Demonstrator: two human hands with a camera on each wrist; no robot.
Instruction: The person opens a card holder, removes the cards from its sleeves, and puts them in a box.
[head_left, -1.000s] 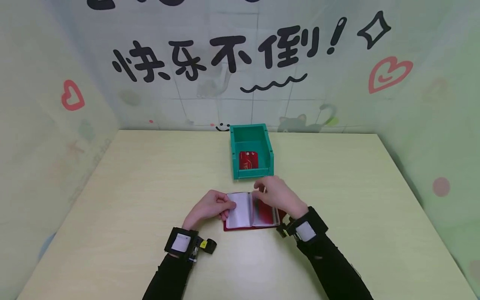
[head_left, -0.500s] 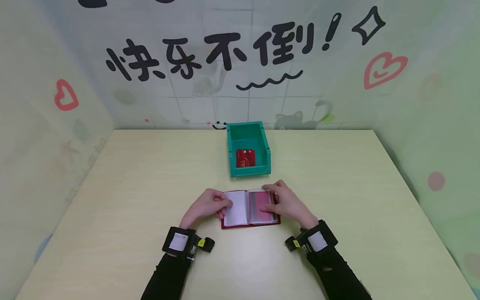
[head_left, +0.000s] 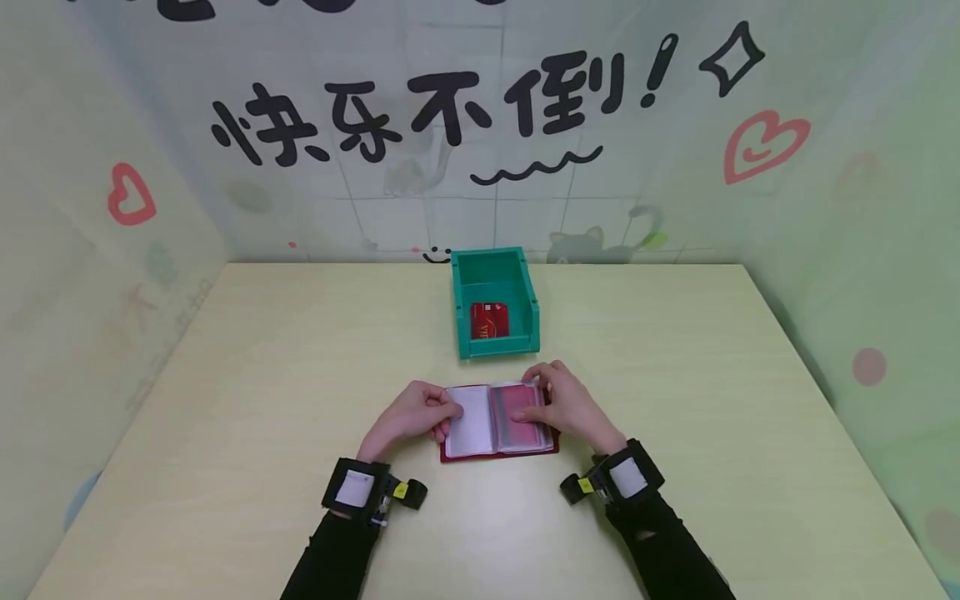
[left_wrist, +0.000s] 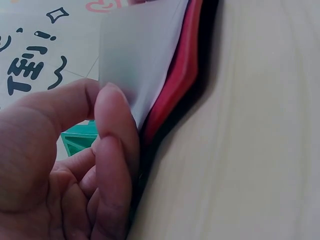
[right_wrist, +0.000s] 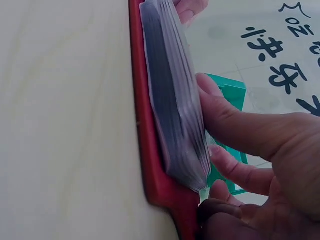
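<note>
An open card holder [head_left: 471, 425] with a red cover and clear plastic sleeves lies on the table in the head view. My left hand [head_left: 416, 411] pinches its left side, thumb on a pale sleeve. The left wrist view shows that translucent sleeve [left_wrist: 135, 55] bent up from the red cover [left_wrist: 182, 75]. On the right side, my right hand [head_left: 567, 406] holds the pages, thumb across a sleeve with a pink card [head_left: 517, 397] in it. Stacked sleeves [right_wrist: 175, 90] fan beside the right thumb in the right wrist view. Some right fingertips are hidden behind the pages.
Beyond the holder stands a green bin [head_left: 498, 347], with a red card [head_left: 489, 320] inside. The pale wooden table [head_left: 300, 333] meets a printed backdrop [head_left: 375, 217] at its back edge.
A dark red sleeve under my right hand has given way to the pink one. That hand shifted right, and its thumb now lies on the pages. My left hand keeps its hold.
</note>
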